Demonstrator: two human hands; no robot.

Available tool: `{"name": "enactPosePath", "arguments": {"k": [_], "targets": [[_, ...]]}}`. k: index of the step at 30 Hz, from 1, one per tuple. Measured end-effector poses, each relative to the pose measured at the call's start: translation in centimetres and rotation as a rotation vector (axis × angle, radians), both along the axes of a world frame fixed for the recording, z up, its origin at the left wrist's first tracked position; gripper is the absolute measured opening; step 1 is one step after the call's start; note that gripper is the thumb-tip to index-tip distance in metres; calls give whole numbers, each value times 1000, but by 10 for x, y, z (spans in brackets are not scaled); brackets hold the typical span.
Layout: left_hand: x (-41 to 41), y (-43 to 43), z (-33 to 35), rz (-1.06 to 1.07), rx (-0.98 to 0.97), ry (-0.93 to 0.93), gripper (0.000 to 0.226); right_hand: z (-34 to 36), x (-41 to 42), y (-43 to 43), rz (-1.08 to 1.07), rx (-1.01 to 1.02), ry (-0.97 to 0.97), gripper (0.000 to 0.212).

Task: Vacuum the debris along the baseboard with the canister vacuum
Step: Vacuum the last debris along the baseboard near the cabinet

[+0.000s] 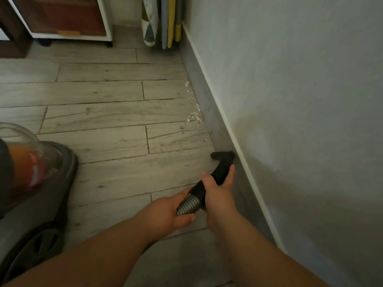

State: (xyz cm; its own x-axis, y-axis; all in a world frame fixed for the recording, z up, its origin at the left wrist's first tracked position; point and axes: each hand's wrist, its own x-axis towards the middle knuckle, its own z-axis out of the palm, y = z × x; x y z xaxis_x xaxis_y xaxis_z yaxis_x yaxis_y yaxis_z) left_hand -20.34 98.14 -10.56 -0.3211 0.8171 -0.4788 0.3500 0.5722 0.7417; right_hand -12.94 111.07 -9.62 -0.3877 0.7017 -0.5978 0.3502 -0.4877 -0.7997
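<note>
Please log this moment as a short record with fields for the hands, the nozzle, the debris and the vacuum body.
right hand: gripping the black nozzle tube
left hand: holding the ribbed hose just behind it
nozzle: down at the baseboard, short of the scraps
debris: pale bits scattered along the baseboard, ahead of the nozzle
canister vacuum: on the floor to the person's left
task status: debris not yet reached

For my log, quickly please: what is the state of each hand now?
Left hand: closed around the ribbed hose.
Right hand: closed around the black nozzle.
</note>
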Motion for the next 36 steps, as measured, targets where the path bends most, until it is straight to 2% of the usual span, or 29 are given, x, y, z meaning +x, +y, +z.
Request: {"name": "enactPosePath", "arguments": {"k": [10, 14, 18, 24, 29, 36], "targets": [[-16, 24, -14, -41, 94, 27, 70, -14, -9, 28, 11, 58, 76, 81], [-28, 28, -13, 2, 99, -48, 71, -16, -24, 33, 34, 49, 56, 84], [-22, 30, 4, 50, 102, -36, 70, -1, -30, 37, 48, 27, 46, 84], [-9, 44, -2, 80, 136, -80, 75, -3, -23, 55, 95, 31, 77, 79], [-2, 39, -5, 99, 123, -79, 90, 2, -21, 62, 109, 21, 75, 80], [6, 42, -15, 153, 101, -32, 87, -7, -27, 67, 163, 38, 53, 81]]}}
